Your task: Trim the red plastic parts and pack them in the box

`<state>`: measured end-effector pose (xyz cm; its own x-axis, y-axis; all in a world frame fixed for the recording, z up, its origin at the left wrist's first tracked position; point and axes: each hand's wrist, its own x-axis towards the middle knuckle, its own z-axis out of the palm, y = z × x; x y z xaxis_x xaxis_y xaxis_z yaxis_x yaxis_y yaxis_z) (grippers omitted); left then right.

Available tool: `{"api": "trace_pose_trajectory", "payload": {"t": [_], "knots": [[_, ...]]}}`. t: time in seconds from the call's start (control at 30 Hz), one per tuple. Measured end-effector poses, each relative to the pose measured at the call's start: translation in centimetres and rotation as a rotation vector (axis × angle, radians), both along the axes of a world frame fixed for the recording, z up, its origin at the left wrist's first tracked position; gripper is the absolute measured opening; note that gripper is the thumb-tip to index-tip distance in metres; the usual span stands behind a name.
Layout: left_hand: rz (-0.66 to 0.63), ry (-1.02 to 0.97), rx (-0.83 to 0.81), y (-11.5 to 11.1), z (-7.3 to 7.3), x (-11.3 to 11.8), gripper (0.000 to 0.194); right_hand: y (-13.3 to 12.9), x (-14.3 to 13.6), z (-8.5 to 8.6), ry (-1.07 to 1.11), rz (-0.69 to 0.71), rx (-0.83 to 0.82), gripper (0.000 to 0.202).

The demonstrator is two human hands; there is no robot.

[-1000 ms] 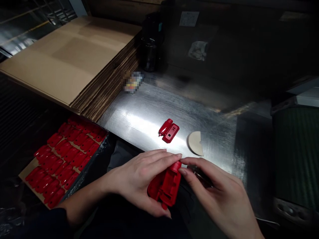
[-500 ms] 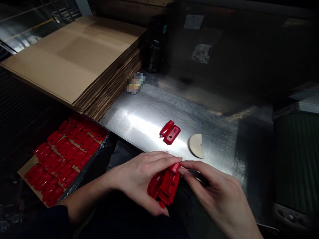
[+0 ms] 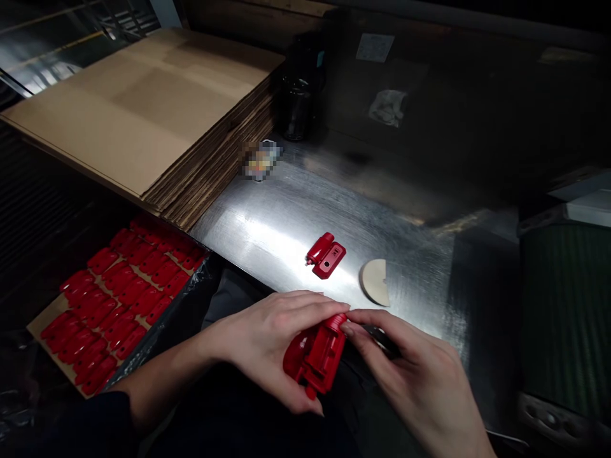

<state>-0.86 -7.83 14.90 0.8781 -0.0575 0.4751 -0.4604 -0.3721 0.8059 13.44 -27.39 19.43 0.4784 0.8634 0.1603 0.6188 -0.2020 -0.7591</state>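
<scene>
My left hand (image 3: 274, 346) is wrapped round a red plastic housing (image 3: 327, 356), its open, hollow side facing up and a ribbed round end at the top. Close against that ribbed end, the thumb and forefinger of my right hand (image 3: 420, 375) are pinched together. A dark, shiny tool (image 3: 383, 340) shows inside the right hand; its tip is hidden by the fingers. Beyond my hands, a similar red plastic part (image 3: 327, 256) with a flat plate beside a cylinder lies on the metal table (image 3: 267, 216).
A beige half-round piece (image 3: 376, 283) lies on the table. Stacked cardboard sheets (image 3: 143, 108) stand at the left, with a box of several red parts (image 3: 124, 286) below. A dark bottle (image 3: 296, 108) stands at the back. A green ribbed belt (image 3: 568, 318) is at the right.
The view has shifted slightly. Both hands keep nearly the same hold on the red housing, with no clear movement between them.
</scene>
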Motion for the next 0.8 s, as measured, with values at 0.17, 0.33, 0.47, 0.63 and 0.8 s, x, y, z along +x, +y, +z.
{"api": "trace_pose_trajectory", "payload": {"t": [0.17, 0.33, 0.47, 0.63, 0.8], "knots": [[-0.006, 0.016, 0.000, 0.0, -0.3, 0.0, 0.117, -0.2, 0.0, -0.3, -0.024, 0.034, -0.035, 0.019], [-0.013, 0.016, -0.028, 0.1, -0.5, -0.1, 0.120, -0.2, 0.0, -0.5, -0.079, 0.048, -0.007, 0.021], [-0.019, 0.020, -0.052, 0.2, -0.4, 0.0, 0.121, 0.3, -0.3, -0.3, -0.041, 0.025, -0.040, 0.019], [-0.004, 0.187, -0.176, 0.5, -0.1, -0.4, 0.111, -0.4, 1.5, -0.5, 0.088, -0.255, -0.193, 0.036], [0.000, 0.216, -0.190, 1.1, -0.7, -0.9, 0.120, -3.3, 7.4, -4.0, -0.040, -0.652, -0.652, 0.055]]}}
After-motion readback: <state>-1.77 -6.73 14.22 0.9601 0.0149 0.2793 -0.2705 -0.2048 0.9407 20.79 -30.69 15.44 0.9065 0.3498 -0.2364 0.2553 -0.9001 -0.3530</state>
